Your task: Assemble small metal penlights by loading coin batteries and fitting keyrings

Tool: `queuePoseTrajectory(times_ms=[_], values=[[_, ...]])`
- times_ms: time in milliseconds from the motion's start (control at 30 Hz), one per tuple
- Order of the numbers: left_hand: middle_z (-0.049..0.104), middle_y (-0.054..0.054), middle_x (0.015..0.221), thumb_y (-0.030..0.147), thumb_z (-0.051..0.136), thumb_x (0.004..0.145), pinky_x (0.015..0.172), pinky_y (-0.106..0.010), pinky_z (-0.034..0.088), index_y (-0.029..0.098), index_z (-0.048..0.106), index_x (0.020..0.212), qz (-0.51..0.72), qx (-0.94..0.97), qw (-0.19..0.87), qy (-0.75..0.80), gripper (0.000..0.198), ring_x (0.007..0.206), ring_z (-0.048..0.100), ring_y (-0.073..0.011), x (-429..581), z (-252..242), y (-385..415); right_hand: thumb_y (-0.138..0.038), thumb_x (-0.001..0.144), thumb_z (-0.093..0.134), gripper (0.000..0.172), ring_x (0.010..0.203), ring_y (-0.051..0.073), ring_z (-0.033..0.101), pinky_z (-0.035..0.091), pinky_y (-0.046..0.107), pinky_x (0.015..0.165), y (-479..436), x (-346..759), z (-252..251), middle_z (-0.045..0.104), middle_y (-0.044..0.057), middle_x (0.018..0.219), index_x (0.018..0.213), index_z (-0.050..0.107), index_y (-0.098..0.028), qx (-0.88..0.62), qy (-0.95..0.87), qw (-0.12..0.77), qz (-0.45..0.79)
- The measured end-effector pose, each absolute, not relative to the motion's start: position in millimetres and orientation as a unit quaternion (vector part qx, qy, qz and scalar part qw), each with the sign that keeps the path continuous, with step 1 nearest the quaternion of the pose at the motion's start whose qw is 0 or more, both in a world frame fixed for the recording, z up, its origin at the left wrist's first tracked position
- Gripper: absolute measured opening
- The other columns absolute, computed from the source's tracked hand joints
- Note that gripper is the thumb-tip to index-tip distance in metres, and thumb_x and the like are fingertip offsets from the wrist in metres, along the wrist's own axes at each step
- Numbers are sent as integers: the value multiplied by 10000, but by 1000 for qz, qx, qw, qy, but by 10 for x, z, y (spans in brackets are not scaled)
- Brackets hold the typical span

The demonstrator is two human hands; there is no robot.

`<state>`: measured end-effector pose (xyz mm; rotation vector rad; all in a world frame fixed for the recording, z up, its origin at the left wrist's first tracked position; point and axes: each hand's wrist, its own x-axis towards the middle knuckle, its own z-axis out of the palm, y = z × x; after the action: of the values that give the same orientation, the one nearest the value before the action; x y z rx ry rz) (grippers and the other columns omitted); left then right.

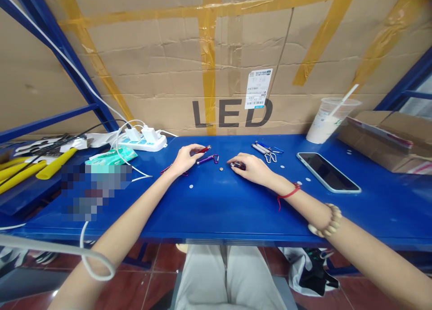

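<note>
My left hand (187,159) is closed around a short red metal tube (204,149), whose silver end points right. Under and beside that wrist lies a red carabiner piece (165,169), partly hidden. A purple keychain tube with a carabiner clip (207,160) rests on the table between my hands. My right hand (252,167) is curled over a dark red piece with a silver end (238,165), mostly covered by the fingers. Left of its fingertips sits a small round metallic disc (221,169). Beyond the right hand, silver and blue keychain tubes with carabiners (263,150) lie together.
On the blue table (209,211) are a phone (329,172), small white discs (191,186), a drink cup with straw (329,121) and an open cardboard box (388,141). Leftward stand a power strip (145,142), a turquoise packet (111,157) and cables. A large carton (162,67) forms the back.
</note>
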<state>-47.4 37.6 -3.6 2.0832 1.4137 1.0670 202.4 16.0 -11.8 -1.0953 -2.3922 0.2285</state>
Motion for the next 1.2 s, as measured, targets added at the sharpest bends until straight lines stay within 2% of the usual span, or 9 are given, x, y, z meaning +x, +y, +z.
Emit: queuePoseTrajectory(times_ms=[333, 500, 600, 667, 733, 833, 1000, 1133, 1200], values=[[700, -84, 909, 307, 717, 659, 817, -362, 509, 143, 594, 944, 439, 660, 384, 474, 351, 853, 664, -201, -305, 13, 248, -208, 842, 518, 240, 900, 194, 617, 492, 310, 816, 156, 2021, -105, 662, 66, 972, 1028, 671, -207, -405, -879, 237, 81], [702, -81, 859, 374, 647, 738, 778, -357, 507, 145, 510, 906, 505, 593, 416, 469, 315, 739, 678, -182, -346, 150, 211, -237, 855, 511, 240, 889, 190, 605, 483, 305, 805, 167, 2035, -131, 648, 66, 967, 1041, 659, -198, -411, -877, 233, 86], [704, -77, 846, 400, 609, 767, 733, -333, 505, 159, 473, 918, 521, 591, 383, 483, 316, 718, 678, -182, -412, 187, 226, -310, 866, 515, 280, 910, 200, 585, 470, 331, 811, 168, 2022, -152, 626, 82, 999, 1092, 642, -204, -409, -877, 239, 77], [699, -48, 789, 406, 612, 757, 703, -319, 503, 169, 479, 946, 506, 621, 323, 504, 331, 690, 668, -177, -437, 176, 236, -396, 866, 515, 330, 962, 219, 557, 448, 365, 829, 163, 1988, -161, 601, 89, 1056, 1128, 634, -233, -399, -882, 245, 60], [686, -24, 743, 406, 639, 727, 688, -306, 493, 176, 530, 924, 471, 670, 238, 522, 322, 668, 644, -169, -433, 145, 236, -452, 864, 507, 340, 1003, 233, 527, 423, 388, 834, 157, 1938, -166, 580, 82, 1105, 1116, 648, -273, -386, -888, 245, 43], [679, -26, 760, 424, 674, 688, 673, -289, 467, 183, 641, 805, 406, 735, 140, 524, 269, 662, 597, -159, -387, 87, 220, -430, 862, 527, 265, 1010, 229, 511, 397, 381, 821, 152, 1866, -174, 588, 65, 1114, 1009, 701, -294, -371, -898, 235, 36], [658, -23, 733, 408, 707, 659, 620, -269, 434, 221, 731, 794, 369, 776, 111, 500, 232, 617, 543, -140, -321, 39, 182, -394, 837, 579, 202, 949, 204, 526, 386, 352, 800, 160, 1840, -192, 629, 53, 1037, 855, 734, -264, -370, -893, 254, 37], [646, -19, 741, 366, 718, 645, 590, -259, 420, 223, 733, 809, 379, 767, 103, 508, 218, 599, 526, -128, -310, 60, 162, -411, 830, 586, 234, 947, 197, 531, 387, 346, 809, 142, 1835, -185, 635, 49, 1034, 964, 711, -266, -361, -892, 268, 42], [636, -20, 750, 350, 716, 636, 580, -257, 419, 197, 712, 758, 397, 750, 101, 519, 195, 583, 516, -118, -308, 72, 159, -406, 826, 593, 223, 955, 198, 532, 383, 345, 810, 128, 1817, -178, 636, 46, 1040, 952, 716, -269, -360, -894, 265, 41]])
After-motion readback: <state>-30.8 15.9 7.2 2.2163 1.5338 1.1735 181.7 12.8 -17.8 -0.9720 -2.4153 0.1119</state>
